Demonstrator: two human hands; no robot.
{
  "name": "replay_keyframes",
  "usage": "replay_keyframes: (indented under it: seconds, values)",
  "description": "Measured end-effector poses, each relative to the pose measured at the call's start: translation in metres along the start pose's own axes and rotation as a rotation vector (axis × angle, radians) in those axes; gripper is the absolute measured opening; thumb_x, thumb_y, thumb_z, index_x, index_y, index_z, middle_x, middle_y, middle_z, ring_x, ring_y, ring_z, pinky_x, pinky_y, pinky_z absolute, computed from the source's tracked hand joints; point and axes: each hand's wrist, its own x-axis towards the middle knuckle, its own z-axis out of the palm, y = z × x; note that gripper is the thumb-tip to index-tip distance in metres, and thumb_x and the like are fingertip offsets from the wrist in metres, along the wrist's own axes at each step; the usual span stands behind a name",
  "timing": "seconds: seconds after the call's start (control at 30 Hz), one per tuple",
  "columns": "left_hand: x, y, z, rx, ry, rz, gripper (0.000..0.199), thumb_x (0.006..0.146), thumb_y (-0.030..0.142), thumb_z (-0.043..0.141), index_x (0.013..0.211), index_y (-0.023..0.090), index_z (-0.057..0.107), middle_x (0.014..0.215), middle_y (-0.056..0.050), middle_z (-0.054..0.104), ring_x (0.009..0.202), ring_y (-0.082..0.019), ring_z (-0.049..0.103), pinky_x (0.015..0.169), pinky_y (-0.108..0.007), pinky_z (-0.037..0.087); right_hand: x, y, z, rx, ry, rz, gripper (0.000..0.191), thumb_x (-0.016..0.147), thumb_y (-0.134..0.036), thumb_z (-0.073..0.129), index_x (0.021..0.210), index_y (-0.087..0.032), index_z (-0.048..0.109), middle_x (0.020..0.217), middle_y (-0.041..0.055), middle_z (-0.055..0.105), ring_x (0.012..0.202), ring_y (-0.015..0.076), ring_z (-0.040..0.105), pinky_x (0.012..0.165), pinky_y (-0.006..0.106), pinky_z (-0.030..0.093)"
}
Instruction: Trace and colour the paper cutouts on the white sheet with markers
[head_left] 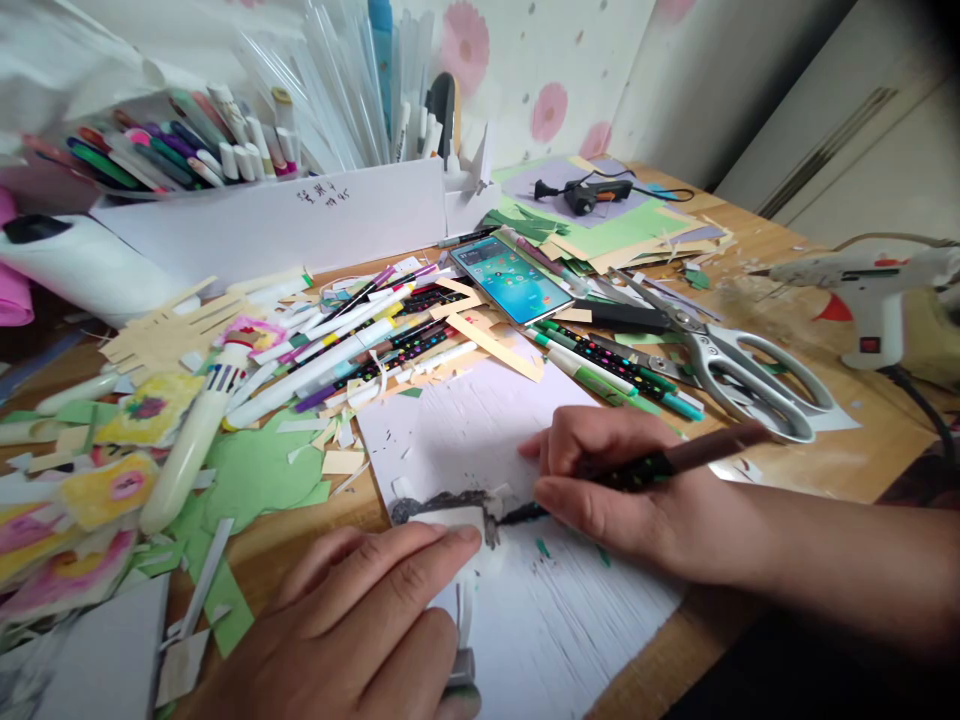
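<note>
My right hand (pixel 622 490) grips a dark marker pen (pixel 637 470) with small coloured dots. Its tip meets the edge of a small white paper piece (pixel 457 518). My left hand (pixel 375 610) holds this piece at the fingertips, its index and middle fingers pressed on top. Dark grey colouring (pixel 442 500) runs along the piece's far edge and onto the white sheet (pixel 570 620) underneath. A small grey object (pixel 461 668), partly hidden, shows by my left hand; I cannot make out its kind.
Several pens (pixel 360 340) and paper scraps lie beyond the sheet. A phone (pixel 514 278) rests there too. Large scissors (pixel 739 370) and a white glue gun (pixel 870 290) are at right. Painted paper pieces (pixel 112 490) and a thick multicolour pen (pixel 187 455) cover the left side.
</note>
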Motion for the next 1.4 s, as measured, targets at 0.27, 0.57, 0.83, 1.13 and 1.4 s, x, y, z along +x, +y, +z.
replay_keyframes:
  seconds: [0.27, 0.57, 0.83, 1.13, 1.4]
  values:
    - [-0.0003, 0.0013, -0.0003, 0.024, -0.011, 0.02, 0.013, 0.088, 0.028, 0.05, 0.088, 0.025, 0.063, 0.125, 0.003, 0.062, 0.115, -0.02, 0.053, 0.1, -0.035, 0.033, 0.0003, -0.0004, -0.0013, 0.003, -0.028, -0.012, 0.026, 0.079, -0.017, 0.058, 0.06, -0.021, 0.041, 0.056, -0.0045, 0.047, 0.055, 0.0106, 0.048, 0.067, 0.029, 0.05]
    - [0.0, -0.0004, 0.0003, -0.004, 0.007, 0.005, 0.014, 0.089, 0.034, 0.052, 0.088, 0.027, 0.064, 0.125, 0.006, 0.063, 0.112, -0.019, 0.056, 0.098, -0.033, 0.035, 0.0028, 0.0005, 0.0005, 0.007, 0.079, -0.022, 0.024, 0.079, -0.019, 0.061, 0.062, -0.021, 0.043, 0.055, -0.0043, 0.049, 0.055, 0.011, 0.049, 0.068, 0.029, 0.051]
    - [0.0008, 0.0007, -0.0003, 0.014, 0.02, 0.008, 0.013, 0.089, 0.033, 0.053, 0.087, 0.027, 0.064, 0.124, 0.006, 0.063, 0.111, -0.018, 0.058, 0.097, -0.031, 0.038, 0.0028, 0.0017, 0.0006, -0.009, 0.093, -0.013, 0.024, 0.079, -0.019, 0.059, 0.061, -0.021, 0.043, 0.055, -0.0041, 0.048, 0.059, 0.0126, 0.053, 0.07, 0.03, 0.051]
    - [-0.0004, -0.0001, -0.0002, 0.004, -0.004, -0.005, 0.014, 0.088, 0.035, 0.053, 0.091, 0.027, 0.063, 0.126, 0.007, 0.061, 0.114, -0.018, 0.054, 0.099, -0.032, 0.034, 0.0013, 0.003, 0.0007, -0.028, 0.077, -0.024, 0.024, 0.078, -0.017, 0.059, 0.061, -0.021, 0.043, 0.056, -0.0038, 0.048, 0.062, 0.0136, 0.055, 0.071, 0.031, 0.051]
    - [0.0017, 0.0003, -0.0011, 0.017, 0.009, 0.012, 0.013, 0.086, 0.033, 0.053, 0.09, 0.027, 0.063, 0.123, 0.005, 0.063, 0.11, -0.019, 0.057, 0.095, -0.032, 0.038, 0.0024, 0.0013, -0.0006, -0.032, 0.084, -0.021, 0.025, 0.077, -0.015, 0.059, 0.059, -0.021, 0.043, 0.055, -0.0033, 0.049, 0.061, 0.0134, 0.055, 0.067, 0.029, 0.051]
